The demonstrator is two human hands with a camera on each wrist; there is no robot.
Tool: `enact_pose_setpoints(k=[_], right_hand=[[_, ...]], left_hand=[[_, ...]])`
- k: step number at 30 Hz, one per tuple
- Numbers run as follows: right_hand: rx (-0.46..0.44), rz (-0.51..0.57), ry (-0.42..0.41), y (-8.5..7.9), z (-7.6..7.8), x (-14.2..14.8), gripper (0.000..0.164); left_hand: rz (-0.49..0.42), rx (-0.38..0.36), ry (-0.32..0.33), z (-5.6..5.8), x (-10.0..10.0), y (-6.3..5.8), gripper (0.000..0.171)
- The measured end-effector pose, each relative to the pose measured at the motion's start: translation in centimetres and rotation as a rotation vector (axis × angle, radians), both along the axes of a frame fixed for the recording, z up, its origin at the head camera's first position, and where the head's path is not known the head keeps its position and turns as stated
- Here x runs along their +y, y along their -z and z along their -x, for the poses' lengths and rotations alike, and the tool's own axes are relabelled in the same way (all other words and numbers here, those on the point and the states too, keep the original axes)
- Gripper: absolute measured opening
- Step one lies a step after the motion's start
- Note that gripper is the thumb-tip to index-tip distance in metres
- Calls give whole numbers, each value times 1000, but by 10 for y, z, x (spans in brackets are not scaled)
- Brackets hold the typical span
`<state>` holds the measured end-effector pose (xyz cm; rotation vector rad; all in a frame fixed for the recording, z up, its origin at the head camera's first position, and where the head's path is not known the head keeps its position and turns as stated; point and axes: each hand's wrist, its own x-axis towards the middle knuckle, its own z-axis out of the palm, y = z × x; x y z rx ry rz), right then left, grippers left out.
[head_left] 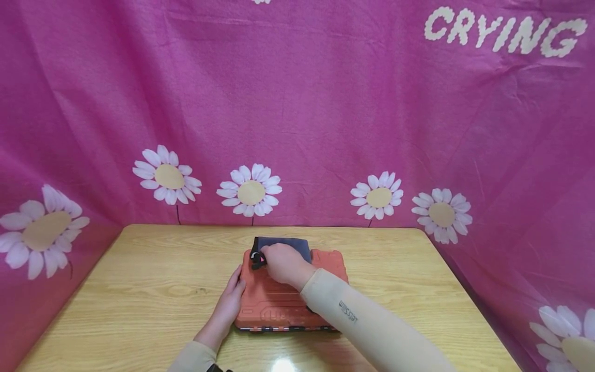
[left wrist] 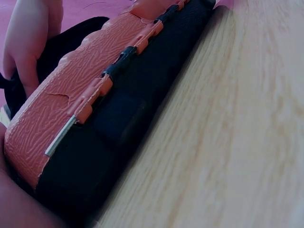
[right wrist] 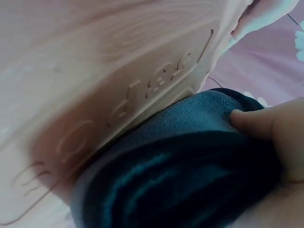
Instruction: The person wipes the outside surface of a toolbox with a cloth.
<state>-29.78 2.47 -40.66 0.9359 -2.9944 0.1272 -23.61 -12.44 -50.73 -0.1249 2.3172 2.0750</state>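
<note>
An orange case (head_left: 274, 299) with a molded, ribbed lid and a black lower half (left wrist: 114, 128) lies flat on the table. My left hand (head_left: 229, 299) rests along its left side, fingers stretched forward against the edge. Over the far part of the lid, my right hand (head_left: 285, 266) grips a dark blue, fuzzy folded cloth (right wrist: 185, 114). The thumb presses on its surface in the right wrist view, while the other fingers are hidden. A black strap-like piece (head_left: 256, 259) sticks out at the left beside the right fingertips.
The light wooden table (head_left: 153, 289) extends around the case. Behind it and at both sides hangs a magenta curtain (head_left: 302, 113) with printed daisies. Hinges (left wrist: 126, 59) run along the case's near edge.
</note>
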Motion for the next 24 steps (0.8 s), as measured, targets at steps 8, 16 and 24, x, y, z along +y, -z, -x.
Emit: enact_pose_setpoints(k=[8, 16, 24], right_hand=[[22, -120, -17, 2, 7, -14, 18], [30, -184, -24, 2, 3, -20, 12], [91, -221, -53, 5, -4, -18, 12]], left_hand=[[18, -1, -10, -2, 0, 2, 57], [39, 4, -7, -1, 0, 3, 58], [23, 22, -19, -1, 2, 2, 56]])
